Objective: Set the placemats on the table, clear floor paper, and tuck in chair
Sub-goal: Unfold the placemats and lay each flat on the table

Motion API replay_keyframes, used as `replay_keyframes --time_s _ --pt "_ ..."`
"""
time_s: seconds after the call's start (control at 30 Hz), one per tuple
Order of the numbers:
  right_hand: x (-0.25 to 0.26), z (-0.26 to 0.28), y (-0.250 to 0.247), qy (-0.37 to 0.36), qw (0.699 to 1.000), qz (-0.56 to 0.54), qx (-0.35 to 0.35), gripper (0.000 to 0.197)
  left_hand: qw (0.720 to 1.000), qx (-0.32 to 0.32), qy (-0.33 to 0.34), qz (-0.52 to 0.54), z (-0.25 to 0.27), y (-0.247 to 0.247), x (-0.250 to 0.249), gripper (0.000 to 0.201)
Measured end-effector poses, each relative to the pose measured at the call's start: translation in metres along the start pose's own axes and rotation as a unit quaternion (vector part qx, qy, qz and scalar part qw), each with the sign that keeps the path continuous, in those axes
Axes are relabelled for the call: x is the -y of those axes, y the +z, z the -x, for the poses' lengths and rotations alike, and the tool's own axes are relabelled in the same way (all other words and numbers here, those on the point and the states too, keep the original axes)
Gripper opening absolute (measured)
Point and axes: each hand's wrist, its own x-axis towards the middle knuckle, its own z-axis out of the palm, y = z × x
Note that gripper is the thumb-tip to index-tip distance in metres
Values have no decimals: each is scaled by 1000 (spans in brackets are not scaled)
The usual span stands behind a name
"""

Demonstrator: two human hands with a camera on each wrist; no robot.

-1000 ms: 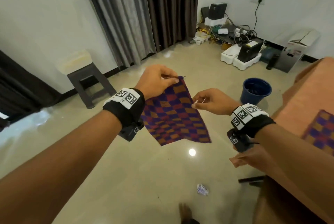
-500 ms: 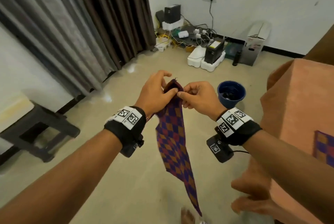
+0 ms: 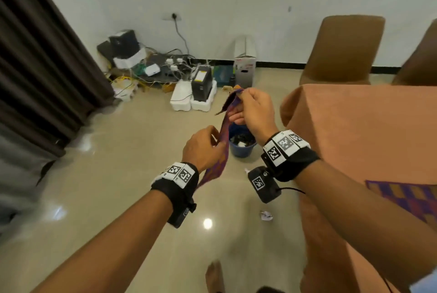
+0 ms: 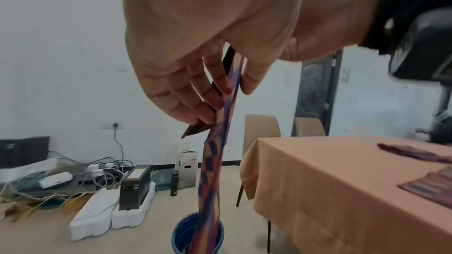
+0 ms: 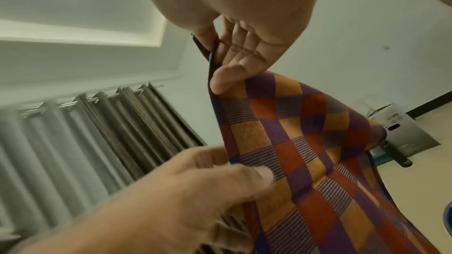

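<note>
Beside the table, over the shiny beige floor, the right hand pinches the top corner of a checked placemat. The left hand pinches its edge lower down. A second placemat lies on the table's orange cloth. Crumpled paper lies near the table, and a chair stands behind it.
</note>
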Motion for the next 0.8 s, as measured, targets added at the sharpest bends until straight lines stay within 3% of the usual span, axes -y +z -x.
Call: replay_keyframes --time_s 0.1,0.2,0.37,0.53,0.67,0.8 --pt "12 -40 -30 -22 997 17 -74 36 999 -3 33 -3 -42 13 -6 13" --pt "18 -87 -88 -25 981 31 -191 33 997 -5 82 -3 -85 19 -22 9" --pt "4 -157 -204 56 943 -42 -326 29 977 8 196 -84 -160 39 -62 18" --pt "-12 -221 -326 114 920 -86 -365 31 962 -14 260 -85 -236 71 -146 20" --pt "-9 -256 -409 90 924 -119 -353 27 949 -47 304 -68 -288 89 -226 21" --pt "12 -272 -484 23 920 -159 -357 31 927 -81 363 -47 -330 105 -311 22"
